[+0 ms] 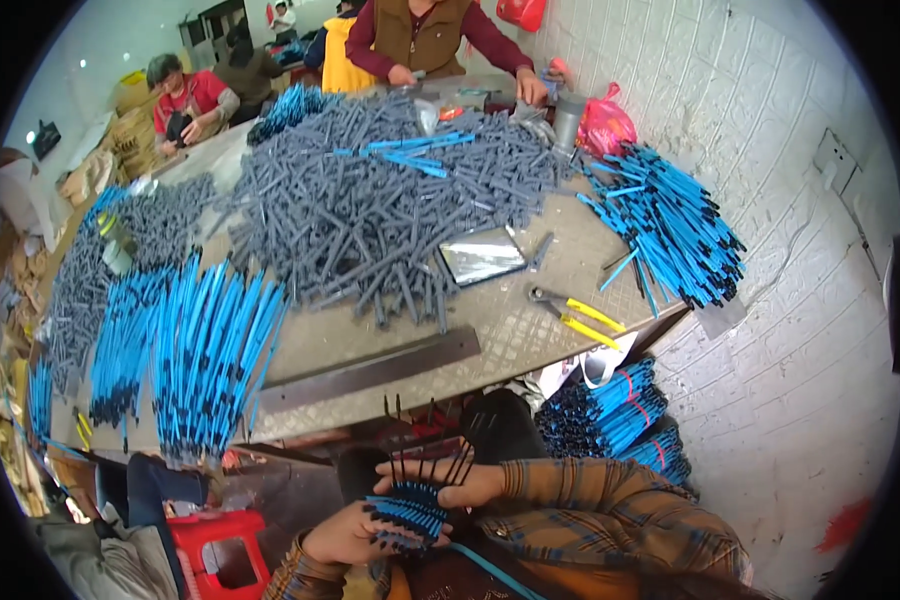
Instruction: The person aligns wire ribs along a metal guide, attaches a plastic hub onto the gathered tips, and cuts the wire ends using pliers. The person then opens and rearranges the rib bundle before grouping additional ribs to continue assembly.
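Below the table's near edge, in front of my body, I hold a bundle of thin blue rods with black ends (412, 508). My left hand (340, 536) is closed round its lower left side. At its upper right, my right hand (478, 484) grips the same bundle, thumb lying on the rods. Thin black tips stick up past the right hand's fingers. Part of both hands' fingers is hidden by the rods.
On the table lie a heap of grey tubes (320, 200), blue rods at left (205, 350) and right (670, 230), a phone (482, 256), yellow-handled pliers (580, 315) and a dark metal bar (370, 370). A red stool (215, 545) stands lower left. Other people sit or stand across the table.
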Demonstrator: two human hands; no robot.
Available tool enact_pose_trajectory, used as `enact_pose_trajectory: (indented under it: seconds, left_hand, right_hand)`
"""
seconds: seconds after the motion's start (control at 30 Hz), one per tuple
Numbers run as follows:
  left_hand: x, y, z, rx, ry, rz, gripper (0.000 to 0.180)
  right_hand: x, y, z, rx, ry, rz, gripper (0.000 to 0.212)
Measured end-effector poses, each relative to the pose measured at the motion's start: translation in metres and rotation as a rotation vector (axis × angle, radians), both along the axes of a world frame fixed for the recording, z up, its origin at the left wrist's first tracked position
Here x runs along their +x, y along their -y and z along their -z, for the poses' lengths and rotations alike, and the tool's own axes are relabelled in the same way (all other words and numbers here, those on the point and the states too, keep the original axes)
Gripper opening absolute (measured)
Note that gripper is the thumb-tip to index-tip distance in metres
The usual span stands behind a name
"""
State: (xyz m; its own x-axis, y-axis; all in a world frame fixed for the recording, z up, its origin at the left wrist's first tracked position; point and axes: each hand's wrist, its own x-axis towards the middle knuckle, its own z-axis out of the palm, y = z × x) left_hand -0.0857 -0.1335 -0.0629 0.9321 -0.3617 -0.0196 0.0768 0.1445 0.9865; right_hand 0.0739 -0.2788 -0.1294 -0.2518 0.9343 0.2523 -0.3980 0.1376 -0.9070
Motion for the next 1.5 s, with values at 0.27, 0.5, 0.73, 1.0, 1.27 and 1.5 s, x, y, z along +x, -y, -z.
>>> enact_pose_trajectory:
  seconds: [0.27, 0.5, 0.73, 1.0, 1.27, 1.5]
  left_hand:
    - [0.003, -0.007, 0.008, 0.020, -0.101, 0.019, 0.034]
    - [0.007, 0.002, 0.006, -0.152, -0.194, -0.004, 0.034]
    - [0.009, 0.005, 0.003, 0.123, -0.099, -0.004, 0.030]
    - [0.010, 0.027, -0.002, 0.146, -0.125, -0.071, 0.022]
    - [0.012, 0.021, 0.006, 0.053, -0.161, -0.138, 0.022]
    - [0.003, 0.027, 0.013, 0.029, -0.150, -0.120, 0.022]
  right_hand:
    - [0.003, -0.002, 0.008, -0.008, -0.035, 0.051, 0.080]
    - [0.008, 0.002, 0.005, -0.036, -0.043, 0.038, 0.078]
    - [0.018, 0.011, 0.008, -0.105, -0.131, 0.004, 0.070]
    - [-0.010, 0.019, 0.027, -0.148, -0.312, 0.065, 0.056]
    - [-0.006, 0.009, 0.021, -0.122, -0.088, 0.142, 0.049]
    - [-0.014, 0.016, 0.024, -0.140, -0.026, 0.155, 0.048]
